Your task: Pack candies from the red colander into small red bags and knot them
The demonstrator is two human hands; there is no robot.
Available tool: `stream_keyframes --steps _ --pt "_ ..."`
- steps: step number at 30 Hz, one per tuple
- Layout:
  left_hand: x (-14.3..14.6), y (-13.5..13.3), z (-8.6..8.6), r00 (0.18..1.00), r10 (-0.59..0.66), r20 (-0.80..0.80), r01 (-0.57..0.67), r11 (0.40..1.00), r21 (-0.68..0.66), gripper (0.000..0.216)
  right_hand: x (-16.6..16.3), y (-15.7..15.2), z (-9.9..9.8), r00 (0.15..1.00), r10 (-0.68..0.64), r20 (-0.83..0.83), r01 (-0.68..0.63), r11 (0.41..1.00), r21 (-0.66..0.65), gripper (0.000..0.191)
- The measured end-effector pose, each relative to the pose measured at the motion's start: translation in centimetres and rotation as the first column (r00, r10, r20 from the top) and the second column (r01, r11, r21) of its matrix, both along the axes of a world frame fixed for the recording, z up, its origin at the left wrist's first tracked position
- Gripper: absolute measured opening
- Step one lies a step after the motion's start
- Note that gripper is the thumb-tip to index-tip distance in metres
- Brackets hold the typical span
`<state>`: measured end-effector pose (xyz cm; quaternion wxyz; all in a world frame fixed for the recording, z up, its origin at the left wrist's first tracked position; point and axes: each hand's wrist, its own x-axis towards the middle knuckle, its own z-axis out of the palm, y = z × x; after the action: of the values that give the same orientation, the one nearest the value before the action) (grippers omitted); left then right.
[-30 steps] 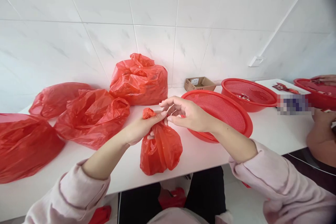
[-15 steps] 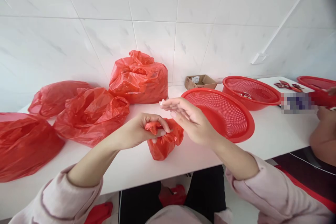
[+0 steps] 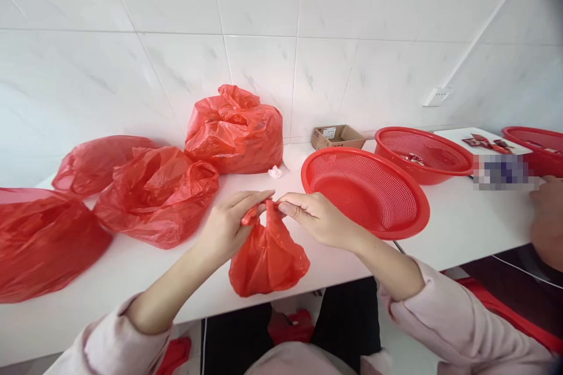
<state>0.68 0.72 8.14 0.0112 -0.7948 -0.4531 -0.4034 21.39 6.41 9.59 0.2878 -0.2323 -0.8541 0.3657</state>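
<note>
Between my hands hangs a small red plastic bag (image 3: 269, 263), pinched at its gathered top, its body low over the table's front edge. My left hand (image 3: 229, 218) is closed on the bag's left upper part. With thumb and fingers together, my right hand (image 3: 314, 215) grips the top from the right. Whatever is inside the bag is hidden. A crumpled whitish scrap (image 3: 275, 171) lies on the table just beyond my hands, close to a big knotted red bag (image 3: 235, 135).
More red bags (image 3: 158, 199) spread across the left. To the right stand a red perforated basket (image 3: 365, 190), a second basket (image 3: 422, 152) with small packets inside, and a cardboard box (image 3: 338, 137) by the wall. A co-worker's arm (image 3: 548, 228) is at the far right.
My right hand has let go of the whitish scrap, now on the table, and taken hold of the bag's top. The bag is pulled longer and hangs nearer to me.
</note>
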Motion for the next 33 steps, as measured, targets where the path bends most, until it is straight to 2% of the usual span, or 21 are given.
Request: stream_keyframes --steps 2,4,6,8,11,13,15,16,17,19,21,22,25,27,30,33 --pt "-1.3 -0.7 -0.7 1.0 0.012 -0.016 -0.012 1.0 -0.019 0.027 1.3 0.6 0.1 0.992 -0.089 0.084 0.066 0.967 0.247 0.03" --pt "-3.1 -1.9 -1.7 0.997 0.072 -0.029 -0.073 0.997 -0.037 0.022 3.2 1.5 -0.3 0.97 -0.168 0.175 0.093 0.924 0.371 0.029" --pt "-4.9 -3.3 -2.8 0.987 0.158 -0.026 -0.16 0.982 -0.103 0.023 5.3 2.5 -1.0 0.934 -0.223 0.28 0.115 0.928 0.354 0.029" --pt "-6.2 -4.6 -3.5 0.973 0.23 0.011 -0.222 0.949 -0.226 0.03 7.1 3.3 -1.5 0.902 -0.267 0.339 0.165 0.94 0.3 0.028" --pt "-6.5 -5.4 -3.1 0.945 0.3 0.132 -0.214 0.868 -0.448 0.041 7.8 3.9 -1.4 0.906 -0.308 0.29 0.26 0.946 0.193 0.029" --pt "-5.6 -4.8 -2.2 0.916 0.268 0.298 -0.083 0.854 -0.514 0.044 6.9 3.8 -0.6 0.934 -0.31 0.179 0.296 0.95 0.101 0.031" --pt "-3.9 -3.5 -1.4 0.846 0.152 0.511 0.13 0.87 -0.475 0.044 5.1 3.4 0.6 0.962 -0.268 0.06 0.269 0.963 0.0 0.031" --pt "-2.9 -2.8 -1.2 0.785 0.091 0.612 0.243 0.864 -0.441 0.044 4.1 3.1 1.1 0.973 -0.23 0.005 0.23 0.972 -0.037 0.029" --pt "-1.8 -2.1 -1.1 0.715 0.05 0.697 0.348 0.84 -0.417 0.044 3.1 2.9 1.5 0.982 -0.186 -0.042 0.183 0.981 -0.063 0.027" --pt "0.4 -0.8 -1.2 0.592 0.049 0.805 0.509 0.752 -0.42 0.045 1.1 2.4 1.9 0.986 -0.111 -0.12 0.104 0.992 -0.068 0.022" --pt "2.3 -0.1 -1.5 0.54 0.096 0.836 0.56 0.7 -0.442 0.044 -0.5 1.9 1.7 0.982 -0.05 -0.184 0.037 0.996 -0.075 0.022" --pt "3.1 0.0 -1.6 0.543 0.111 0.832 0.538 0.715 -0.446 0.043 -1.1 1.7 1.3 0.977 -0.018 -0.212 -0.005 0.994 -0.107 0.024" --pt "4.4 -0.2 -1.8 0.613 0.123 0.781 0.348 0.845 -0.406 0.038 -2.5 0.5 -0.2 0.948 0.053 -0.314 -0.147 0.948 -0.283 0.025" --pt "4.7 -0.5 -1.9 0.659 0.161 0.735 0.217 0.895 -0.39 0.038 -3.2 -0.6 -1.4 0.922 0.007 -0.387 -0.156 0.921 -0.357 0.023" --pt "5.0 -0.6 -2.4 0.673 0.255 0.695 0.118 0.89 -0.441 0.042 -4.4 -2.3 -3.3 0.892 -0.16 -0.423 0.008 0.941 -0.338 0.022" --pt "5.2 -0.2 -3.3 0.671 0.247 0.699 0.11 0.899 -0.423 0.044 -5.6 -2.9 -5.3 0.852 -0.343 -0.396 0.286 0.938 -0.196 0.021"
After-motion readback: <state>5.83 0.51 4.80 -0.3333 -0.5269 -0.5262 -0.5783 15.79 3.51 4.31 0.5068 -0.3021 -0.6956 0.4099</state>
